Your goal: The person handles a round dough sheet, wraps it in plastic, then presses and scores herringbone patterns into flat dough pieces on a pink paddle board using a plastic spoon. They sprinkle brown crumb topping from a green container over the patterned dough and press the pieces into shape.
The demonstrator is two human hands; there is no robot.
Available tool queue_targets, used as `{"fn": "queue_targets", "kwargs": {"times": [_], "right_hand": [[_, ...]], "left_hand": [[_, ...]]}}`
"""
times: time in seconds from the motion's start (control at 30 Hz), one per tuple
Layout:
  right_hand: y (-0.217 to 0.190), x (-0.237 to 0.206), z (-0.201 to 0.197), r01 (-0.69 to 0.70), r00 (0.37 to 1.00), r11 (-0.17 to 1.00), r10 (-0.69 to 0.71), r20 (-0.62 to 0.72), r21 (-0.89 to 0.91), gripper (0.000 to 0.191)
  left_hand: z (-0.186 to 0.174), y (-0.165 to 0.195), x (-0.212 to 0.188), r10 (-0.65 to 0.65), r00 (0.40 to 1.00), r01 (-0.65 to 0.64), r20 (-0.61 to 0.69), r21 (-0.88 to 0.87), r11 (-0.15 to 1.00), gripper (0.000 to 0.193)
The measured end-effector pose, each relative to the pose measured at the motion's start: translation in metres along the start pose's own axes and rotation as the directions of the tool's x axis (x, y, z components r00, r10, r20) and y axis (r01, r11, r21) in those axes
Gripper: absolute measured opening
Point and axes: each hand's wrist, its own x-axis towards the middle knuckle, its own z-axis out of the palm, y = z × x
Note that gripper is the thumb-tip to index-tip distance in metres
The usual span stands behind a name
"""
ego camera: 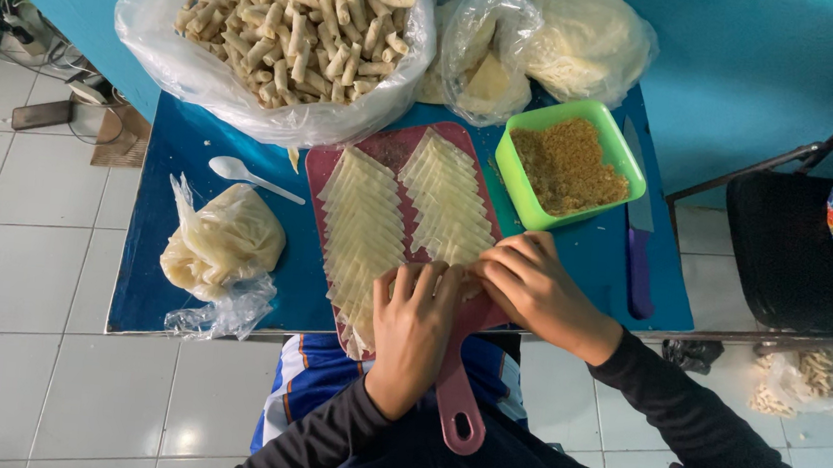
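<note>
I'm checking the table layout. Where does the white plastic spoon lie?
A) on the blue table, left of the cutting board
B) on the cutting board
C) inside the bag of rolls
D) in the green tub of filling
A: the white plastic spoon rests on the blue table, left of the cutting board.
</note>
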Motion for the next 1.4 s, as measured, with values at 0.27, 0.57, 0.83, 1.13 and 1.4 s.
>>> {"fn": "queue_targets", "kwargs": {"times": [0.27, 0.57, 0.83, 1.13, 1.4], "right_hand": [[0.002, 0.004, -0.001, -0.039, 0.999, 0.999, 0.040, -0.034, 0.035, 0.020], [-0.006, -0.008, 0.006, -0.013, 0.999, 0.994, 0.008, -0.048, -0.108, 0.029], [0.001, 0.006, 0.011, 0.001, 0.999, 0.964, -0.010, -0.031, -0.264, 0.039], [0.010, 0.032, 0.001, -0.142, 0.984, 0.979, 0.124, -0.127, -0.145, 0.024], [0.040, 0.065, -0.056, -0.481, 0.820, 0.806, 0.274, 0.503, 0.345, 0.021]], "left_hand": [[0.004, 0.001, -0.008, -0.002, 0.999, -0.004, 0.041, 0.139, 0.990, 0.046], [0.009, 0.009, -0.008, -0.146, 0.985, 0.124, 0.096, 0.213, 0.969, 0.064], [-0.003, 0.007, -0.012, -0.130, 0.988, 0.103, 0.081, 0.280, 0.955, 0.061], [0.004, 0.005, -0.023, -0.068, 0.994, 0.060, 0.082, 0.103, 0.993, 0.036], [0.009, 0.009, -0.021, -0.065, 0.996, 0.063, 0.063, 0.045, 0.997, 0.038]]}}
